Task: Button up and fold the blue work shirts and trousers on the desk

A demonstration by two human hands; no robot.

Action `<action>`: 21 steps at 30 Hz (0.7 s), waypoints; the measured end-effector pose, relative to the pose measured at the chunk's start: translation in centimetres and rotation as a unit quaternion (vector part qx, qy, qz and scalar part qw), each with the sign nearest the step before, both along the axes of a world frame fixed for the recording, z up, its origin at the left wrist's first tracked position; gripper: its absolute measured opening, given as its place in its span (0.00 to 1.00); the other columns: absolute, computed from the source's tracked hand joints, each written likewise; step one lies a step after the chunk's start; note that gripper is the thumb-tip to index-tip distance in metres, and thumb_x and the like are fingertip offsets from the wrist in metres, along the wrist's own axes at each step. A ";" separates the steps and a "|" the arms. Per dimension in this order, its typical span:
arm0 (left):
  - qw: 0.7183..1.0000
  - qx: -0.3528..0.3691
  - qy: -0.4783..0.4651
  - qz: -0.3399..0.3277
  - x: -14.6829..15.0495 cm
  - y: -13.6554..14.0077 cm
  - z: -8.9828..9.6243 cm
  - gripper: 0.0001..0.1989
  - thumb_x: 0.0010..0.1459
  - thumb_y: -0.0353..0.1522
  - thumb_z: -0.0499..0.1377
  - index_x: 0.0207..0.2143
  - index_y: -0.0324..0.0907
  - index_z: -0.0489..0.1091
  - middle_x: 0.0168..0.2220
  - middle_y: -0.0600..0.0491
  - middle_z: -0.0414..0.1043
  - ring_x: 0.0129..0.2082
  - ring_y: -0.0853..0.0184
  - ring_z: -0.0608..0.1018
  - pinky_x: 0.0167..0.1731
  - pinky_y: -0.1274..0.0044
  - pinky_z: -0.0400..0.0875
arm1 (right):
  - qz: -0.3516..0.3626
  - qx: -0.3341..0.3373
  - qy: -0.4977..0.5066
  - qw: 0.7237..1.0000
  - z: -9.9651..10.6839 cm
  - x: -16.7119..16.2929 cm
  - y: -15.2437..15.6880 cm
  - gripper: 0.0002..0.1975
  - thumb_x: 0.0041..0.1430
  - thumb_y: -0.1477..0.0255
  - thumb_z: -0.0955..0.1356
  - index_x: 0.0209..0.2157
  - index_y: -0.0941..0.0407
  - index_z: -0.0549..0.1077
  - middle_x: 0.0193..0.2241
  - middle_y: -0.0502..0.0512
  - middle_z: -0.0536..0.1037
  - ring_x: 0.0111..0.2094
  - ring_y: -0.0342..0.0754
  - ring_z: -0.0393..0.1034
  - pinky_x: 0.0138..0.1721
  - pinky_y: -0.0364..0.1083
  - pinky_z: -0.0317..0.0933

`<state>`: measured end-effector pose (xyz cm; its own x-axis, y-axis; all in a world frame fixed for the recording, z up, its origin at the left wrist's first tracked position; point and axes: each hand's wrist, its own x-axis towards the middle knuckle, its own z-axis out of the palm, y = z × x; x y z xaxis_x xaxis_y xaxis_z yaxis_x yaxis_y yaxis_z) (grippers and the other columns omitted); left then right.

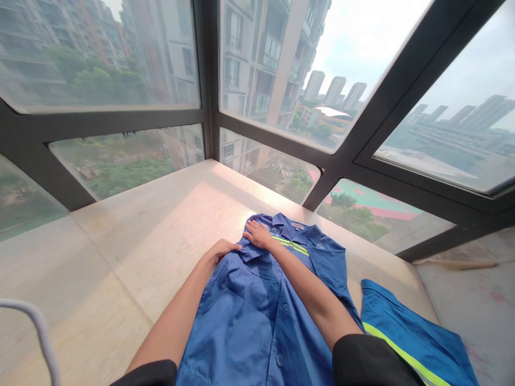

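A blue work jacket point(241, 316) lies front up on the pale stone ledge, its collar toward the window and its hem toward me. Yellow-green stripes cross its chest, and buttons run down the front. At the jacket's left side, my left hand point(222, 250) is closed on the cloth by the sleeve; its fingertips are partly hidden. My right hand point(258, 235) rests flat on the upper left chest and sleeve, fingers stretched out. The right forearm crosses over the jacket front.
On the right lies a brighter blue folded garment point(418, 327) with a yellow-green stripe. Dark-framed windows point(210, 80) meet in a corner behind the stone ledge point(132, 252). A grey-white curved tube point(38, 321) stands at the lower left. A marbled wall point(475, 300) borders the right.
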<state>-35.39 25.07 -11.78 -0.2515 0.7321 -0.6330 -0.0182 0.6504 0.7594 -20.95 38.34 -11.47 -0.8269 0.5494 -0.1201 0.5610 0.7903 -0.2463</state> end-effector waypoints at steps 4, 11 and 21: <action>0.998 0.004 0.058 -0.040 -0.5 -1.1 -0.8 0.21 0.43 0.42 0.69 0.14 0.40 0.63 0.10 0.59 0.57 0.14 0.73 0.61 0.15 0.79 0.50 | -0.039 -0.010 -0.027 0.999 -1.2 -0.3 1.5 0.32 0.71 0.53 0.52 0.70 0.53 0.48 0.71 0.56 0.44 0.72 0.52 0.35 0.68 0.60 0.34; 0.985 0.015 0.141 -0.098 -1.0 -2.5 -0.8 0.19 0.48 0.37 0.63 0.12 0.40 0.60 0.10 0.61 0.51 0.14 0.75 0.56 0.17 0.78 0.46 | -0.058 0.024 0.003 0.998 -2.4 -0.4 2.2 0.33 0.70 0.52 0.52 0.70 0.53 0.48 0.71 0.57 0.45 0.71 0.53 0.36 0.68 0.62 0.32; 0.953 0.008 0.280 -0.118 -0.3 -3.3 0.0 0.19 0.55 0.39 0.56 0.14 0.42 0.62 0.16 0.54 0.64 0.24 0.66 0.71 0.25 0.77 0.56 | -0.094 -0.071 0.203 0.972 -2.6 1.3 4.2 0.27 0.71 0.60 0.56 0.65 0.57 0.60 0.64 0.64 0.64 0.66 0.51 0.56 0.67 0.56 0.47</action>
